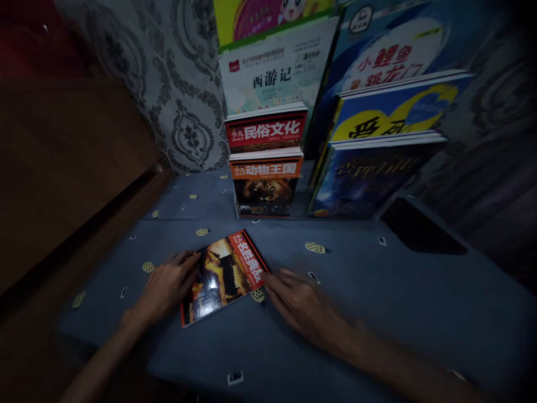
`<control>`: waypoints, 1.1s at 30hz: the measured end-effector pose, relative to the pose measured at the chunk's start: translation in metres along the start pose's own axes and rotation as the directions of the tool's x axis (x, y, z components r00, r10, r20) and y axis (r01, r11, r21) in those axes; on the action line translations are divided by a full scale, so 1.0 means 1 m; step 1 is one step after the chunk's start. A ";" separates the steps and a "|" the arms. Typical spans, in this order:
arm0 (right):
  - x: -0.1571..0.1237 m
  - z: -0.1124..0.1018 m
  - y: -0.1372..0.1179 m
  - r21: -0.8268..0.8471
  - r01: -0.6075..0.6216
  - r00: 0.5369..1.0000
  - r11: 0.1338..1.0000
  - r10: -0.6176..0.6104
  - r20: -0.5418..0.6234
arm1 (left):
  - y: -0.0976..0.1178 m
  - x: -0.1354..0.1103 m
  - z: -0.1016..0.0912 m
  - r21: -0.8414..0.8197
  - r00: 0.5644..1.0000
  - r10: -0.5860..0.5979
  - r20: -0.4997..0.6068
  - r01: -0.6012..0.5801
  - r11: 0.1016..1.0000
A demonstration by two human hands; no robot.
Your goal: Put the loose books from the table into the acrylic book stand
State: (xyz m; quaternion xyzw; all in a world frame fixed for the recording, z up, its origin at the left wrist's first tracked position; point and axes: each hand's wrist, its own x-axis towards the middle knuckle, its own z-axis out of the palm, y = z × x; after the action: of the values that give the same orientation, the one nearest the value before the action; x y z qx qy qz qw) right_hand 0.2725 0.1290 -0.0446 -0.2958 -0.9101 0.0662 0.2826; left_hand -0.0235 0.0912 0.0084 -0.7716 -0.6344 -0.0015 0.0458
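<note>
A thin book with a red title band and a fiery cover [222, 277] lies flat and slightly askew on the blue patterned cloth [356, 268]. My left hand [168, 285] rests on the cloth with its fingers stretched out, touching the book's left edge. My right hand [296, 299] lies flat with its fingers extended toward the book's right corner, fingertips at or just short of it. Neither hand holds anything.
Behind the book, two stepped rows of books stand against the wall: an orange lion-cover book [265, 184] and a red one [266, 130] on the left, dark blue [364, 176] and yellow-blue [394, 112] ones on the right. A wooden board [62, 168] borders the left.
</note>
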 end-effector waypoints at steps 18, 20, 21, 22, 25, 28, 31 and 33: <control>0.059 0.025 0.058 0.078 -0.130 0.990 0.988 0.124 0.071 | 0.066 -0.026 0.010 -0.074 0.925 0.351 -0.147 -0.364 0.928; 0.059 0.025 0.058 0.081 -0.131 0.990 0.988 0.125 0.072 | 0.075 -0.023 0.014 -0.043 0.918 0.366 -0.152 -0.376 0.926; 0.058 0.025 0.059 0.084 -0.132 0.989 0.988 0.126 0.072 | 0.079 -0.021 0.016 -0.021 0.916 0.373 -0.151 -0.380 0.925; 0.059 0.025 0.059 0.087 -0.134 0.989 0.987 0.128 0.073 | 0.081 -0.020 0.017 0.003 0.911 0.385 -0.150 -0.389 0.921; 0.058 0.024 0.057 0.090 -0.139 0.988 0.986 0.133 0.075 | 0.082 -0.017 0.019 0.067 0.880 0.447 -0.159 -0.442 0.894; 0.055 0.021 0.053 0.098 -0.135 0.989 0.986 0.128 0.076 | 0.079 -0.017 0.015 0.117 0.850 0.498 -0.172 -0.484 0.867; 0.048 0.018 0.047 0.119 -0.118 0.991 0.986 0.109 0.078 | 0.078 -0.017 0.009 0.141 0.852 0.506 -0.135 -0.489 0.861; 0.043 0.015 0.043 0.132 -0.107 0.992 0.986 0.097 0.076 | 0.077 -0.016 0.004 0.139 0.858 0.505 -0.094 -0.491 0.860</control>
State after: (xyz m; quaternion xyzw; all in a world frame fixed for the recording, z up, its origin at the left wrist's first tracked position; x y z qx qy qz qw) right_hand 0.2566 0.1893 -0.0493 -0.3197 -0.8964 0.1524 0.2666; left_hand 0.0485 0.0610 -0.0022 -0.9041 -0.4080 -0.0038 0.1272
